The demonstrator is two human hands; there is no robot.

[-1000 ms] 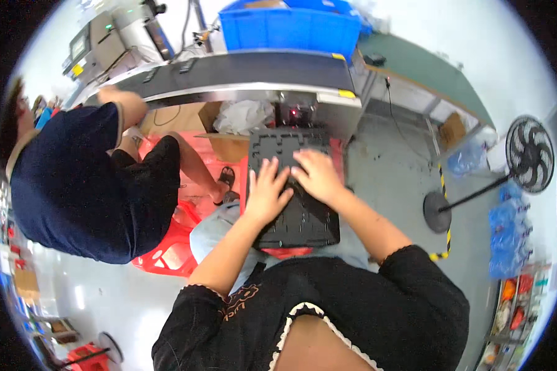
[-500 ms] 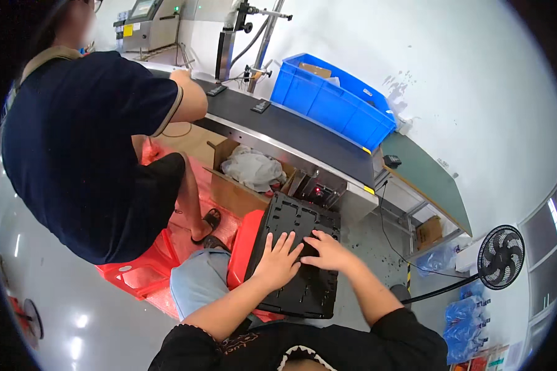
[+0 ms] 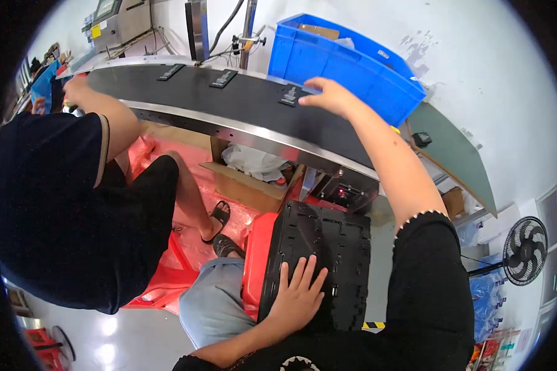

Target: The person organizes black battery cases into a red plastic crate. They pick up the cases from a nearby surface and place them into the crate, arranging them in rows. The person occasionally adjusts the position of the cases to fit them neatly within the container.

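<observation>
My left hand (image 3: 296,299) lies flat, fingers spread, on a layer of flat black pieces (image 3: 346,247) filling the top of a black crate or tray. My right hand (image 3: 332,99) is stretched out over the conveyor belt (image 3: 254,108), thumb and forefinger apart. Just left of its fingertips is a thin black rectangular piece (image 3: 288,96) with pale markings; whether the thumb touches it is unclear. Farther left on the belt lie two similar pieces, a middle one (image 3: 223,78) and a far-left one (image 3: 171,72).
A blue bin (image 3: 346,68) stands behind the belt. At left a person (image 3: 56,210) sits, one arm over the belt. Below the belt is a cardboard box (image 3: 247,188) with white plastic. A red stool or bin (image 3: 258,253) adjoins the crate; a fan (image 3: 525,250) stands at right.
My right hand has left the black pieces and reached up to the belt. My left hand stays on them. Pieces on the belt have shifted right, and one more shows. The view has tilted.
</observation>
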